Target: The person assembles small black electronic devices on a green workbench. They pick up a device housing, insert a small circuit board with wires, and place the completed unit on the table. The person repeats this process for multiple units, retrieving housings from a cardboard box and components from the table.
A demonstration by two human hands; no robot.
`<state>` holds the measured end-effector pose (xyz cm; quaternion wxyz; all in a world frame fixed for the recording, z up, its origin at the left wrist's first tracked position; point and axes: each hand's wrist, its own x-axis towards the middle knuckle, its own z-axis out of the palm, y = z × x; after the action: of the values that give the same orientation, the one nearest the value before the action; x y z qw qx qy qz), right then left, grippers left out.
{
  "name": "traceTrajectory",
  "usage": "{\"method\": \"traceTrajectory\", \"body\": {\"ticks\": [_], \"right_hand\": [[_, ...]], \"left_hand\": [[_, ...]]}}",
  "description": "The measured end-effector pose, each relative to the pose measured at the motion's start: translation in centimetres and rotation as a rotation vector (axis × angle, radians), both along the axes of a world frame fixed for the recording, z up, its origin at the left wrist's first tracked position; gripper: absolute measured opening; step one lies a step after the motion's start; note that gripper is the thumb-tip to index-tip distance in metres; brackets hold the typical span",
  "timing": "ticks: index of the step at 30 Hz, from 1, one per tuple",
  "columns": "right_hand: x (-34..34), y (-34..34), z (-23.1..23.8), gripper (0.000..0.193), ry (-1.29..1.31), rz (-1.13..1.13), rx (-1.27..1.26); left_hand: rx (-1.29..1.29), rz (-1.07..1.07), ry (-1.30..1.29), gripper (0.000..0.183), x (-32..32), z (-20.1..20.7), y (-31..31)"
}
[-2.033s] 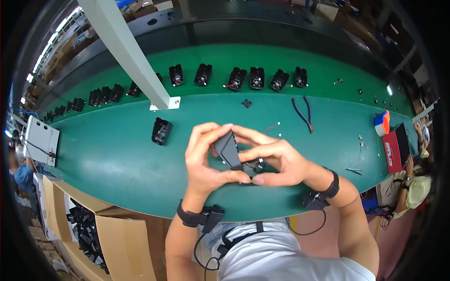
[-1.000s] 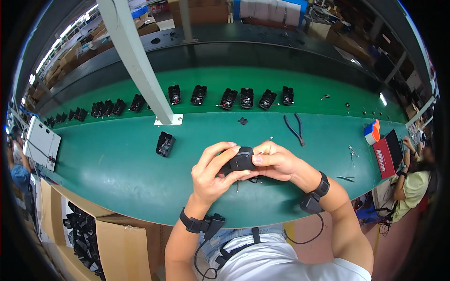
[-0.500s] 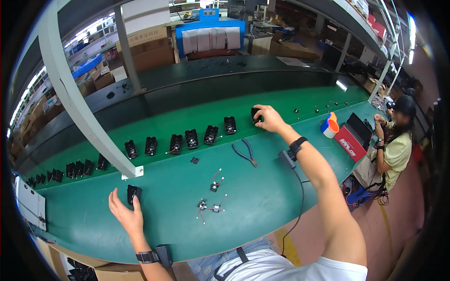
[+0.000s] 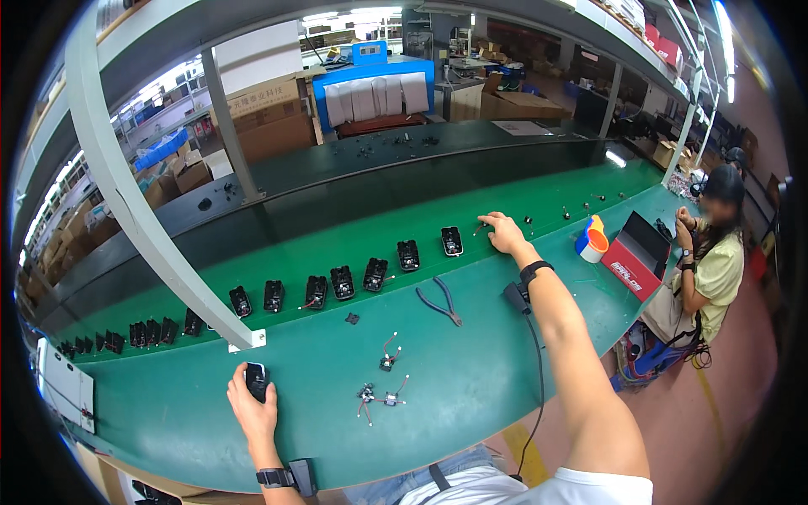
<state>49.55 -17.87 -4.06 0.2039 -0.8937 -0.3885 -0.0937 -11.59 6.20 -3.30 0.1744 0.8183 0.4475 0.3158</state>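
both hands have shifted since half a second ago: the right hand point(image 4: 502, 234) has slid farther right, the left hand point(image 4: 251, 410) has closed in. under the left fingers spreads a long green tabletop point(image 4: 311, 438); they're wrapped round a boxy black plastic housing point(image 4: 257, 380). a second black housing point(image 4: 452, 241) stands just left of the right fingers. splayed dark-blue pliers point(image 4: 455, 318) lie nearer the person than those fingertips, which are beside a tiny dark wired part point(image 4: 480, 227); i can't tell whether they're pinching it.

In my left hand point(image 4: 252, 409): one black, oblong housing point(image 4: 257, 380), long axis pointing away from me. At my right hand's point(image 4: 507, 234) fingertips: one small, dark part point(image 4: 481, 226); grip indistinct.
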Motion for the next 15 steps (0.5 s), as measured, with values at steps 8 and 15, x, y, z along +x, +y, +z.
{"method": "traceTrajectory", "body": {"ticks": [8,15], "right_hand": [[-0.6,1.3,0.9,0.022,0.034,-0.200,0.001],[-13.2,1.7,5.9,0.017,1.208,0.278,0.845]], "left_hand": [[-0.144,-0.234,-0.171,0.103,1.2,2.0,-1.8],[-0.233,-0.220,-0.068,0.087,0.5,1.6,-0.8]]}}
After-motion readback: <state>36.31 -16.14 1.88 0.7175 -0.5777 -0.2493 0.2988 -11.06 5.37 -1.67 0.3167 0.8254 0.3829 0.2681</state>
